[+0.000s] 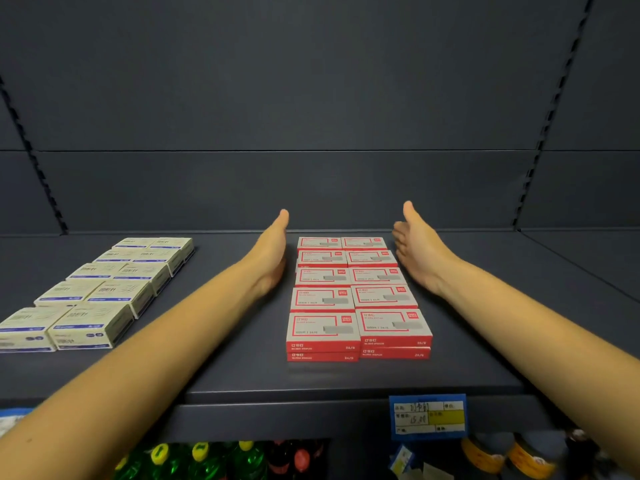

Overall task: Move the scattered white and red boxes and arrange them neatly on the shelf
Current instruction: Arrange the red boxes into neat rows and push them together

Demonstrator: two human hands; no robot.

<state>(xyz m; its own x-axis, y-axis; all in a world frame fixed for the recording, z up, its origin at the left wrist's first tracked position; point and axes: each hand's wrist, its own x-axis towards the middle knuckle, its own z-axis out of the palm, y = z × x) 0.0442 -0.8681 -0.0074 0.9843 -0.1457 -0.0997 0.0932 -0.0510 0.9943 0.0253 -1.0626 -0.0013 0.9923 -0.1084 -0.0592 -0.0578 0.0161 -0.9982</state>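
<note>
White and red boxes point(356, 299) lie in two neat columns, stacked two high, in the middle of the dark shelf point(221, 358). My left hand point(272, 252) stands flat on its edge just left of the columns, fingers straight, a small gap from the boxes. On the right side of the columns my right hand point(420, 249) is held flat too, thumb up, fingers near the back boxes. Neither hand holds anything.
White and blue boxes point(100, 292) sit in two rows on the shelf's left part. A blue and yellow price tag point(428, 415) hangs on the front edge. Green bottles point(204, 460) and other goods stand on the shelf below. The shelf's back wall is dark.
</note>
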